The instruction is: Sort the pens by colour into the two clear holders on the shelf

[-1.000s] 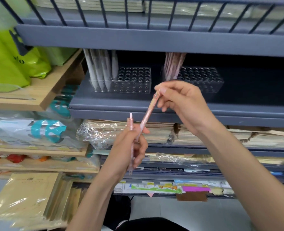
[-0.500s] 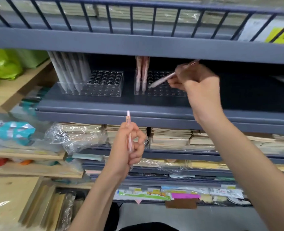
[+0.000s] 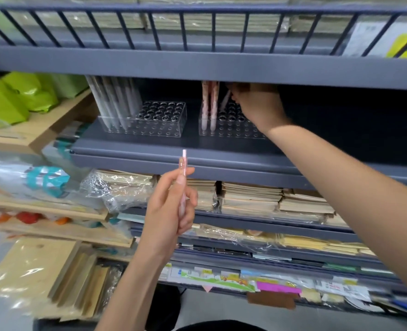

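Now right hand (image 3: 257, 106) pinches slanted pen (image 3: 224, 102); left hand (image 3: 166, 206) grips pink pen (image 3: 184, 163)

The shelf (image 3: 197, 161) is showing matt grey metal; the left holder (image 3: 159, 126) and right holder (image 3: 233, 131) are gleaming as clear glossy plastic; shiny crinkled wrap (image 3: 116, 187) is covering paper pads (image 3: 250, 198).
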Tool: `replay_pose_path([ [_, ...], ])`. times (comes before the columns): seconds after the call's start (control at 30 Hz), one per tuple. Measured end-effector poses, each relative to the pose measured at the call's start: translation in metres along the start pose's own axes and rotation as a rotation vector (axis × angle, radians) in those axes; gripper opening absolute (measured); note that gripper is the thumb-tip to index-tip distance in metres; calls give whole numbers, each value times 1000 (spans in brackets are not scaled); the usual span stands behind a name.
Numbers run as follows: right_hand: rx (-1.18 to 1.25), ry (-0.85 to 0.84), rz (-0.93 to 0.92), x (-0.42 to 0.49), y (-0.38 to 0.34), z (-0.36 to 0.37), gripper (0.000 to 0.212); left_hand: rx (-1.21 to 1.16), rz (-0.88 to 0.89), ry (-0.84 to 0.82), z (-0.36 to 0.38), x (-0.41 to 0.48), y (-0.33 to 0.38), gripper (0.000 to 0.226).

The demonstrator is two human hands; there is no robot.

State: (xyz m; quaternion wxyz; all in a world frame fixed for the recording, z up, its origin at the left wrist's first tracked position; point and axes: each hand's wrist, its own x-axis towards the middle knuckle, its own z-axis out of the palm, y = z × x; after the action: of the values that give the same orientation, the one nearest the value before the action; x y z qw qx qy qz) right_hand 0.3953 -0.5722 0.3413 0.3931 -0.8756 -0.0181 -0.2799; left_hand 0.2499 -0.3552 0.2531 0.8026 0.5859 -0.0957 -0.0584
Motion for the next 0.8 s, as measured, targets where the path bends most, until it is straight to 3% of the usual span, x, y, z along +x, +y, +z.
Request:
replay_pose_path([
  [0.03,-44,-40,-12,3,1,2,27,1,0,8,-2,-2,-1,29],
  [0.27,-170,-168,67,16,2,7,33,20,25,24,-11,-9,-5,38],
  [0.43,-181,-243,108,18,-6,3,42,90,37,43,-7,-8,-8,27],
  [0.53,-171,-246,174,8,-9,-5,35,40,96,83,-6,-4,-8,18],
  [0.67,151,-166,142,-31,-19,-19,10,87,151,156,-7,4,-5,4],
  [0.8,251,-445,48,-83,-34,-28,23,149,194,174,-1,17,0,7],
])
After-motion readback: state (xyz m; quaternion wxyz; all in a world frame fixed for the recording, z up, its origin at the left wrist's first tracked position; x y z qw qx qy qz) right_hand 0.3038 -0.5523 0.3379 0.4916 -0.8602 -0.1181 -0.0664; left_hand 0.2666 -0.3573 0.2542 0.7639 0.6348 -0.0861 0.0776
